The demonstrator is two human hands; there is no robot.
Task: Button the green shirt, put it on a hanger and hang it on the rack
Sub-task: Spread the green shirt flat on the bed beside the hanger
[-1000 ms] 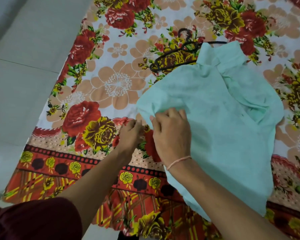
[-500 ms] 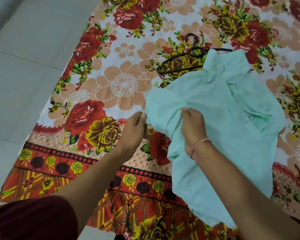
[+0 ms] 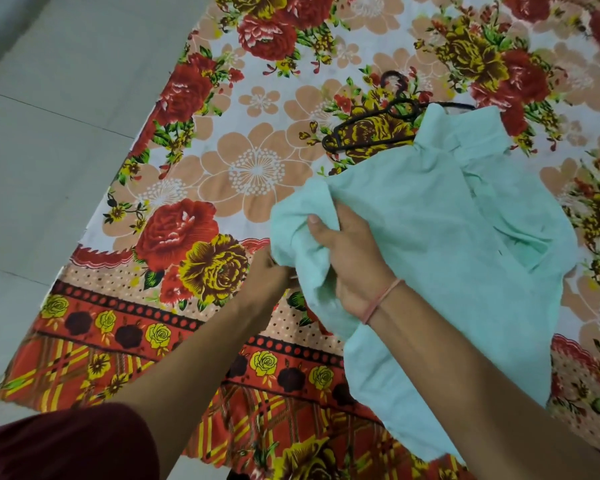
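we note the green shirt [image 3: 447,265] lying on the floral bedsheet [image 3: 250,168], partly over the black hanger [image 3: 368,129], right hand [image 3: 352,265] clutching its bunched sleeve end, left hand [image 3: 267,277] pinching the edge beside it; buttons unseen, hangering and racking apparently remain.

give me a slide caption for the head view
Both hands, left and right, bunch the green shirt beside a hanger.

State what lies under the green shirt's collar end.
A black hanger on the floral bedsheet; its right part is hidden beneath the green shirt.
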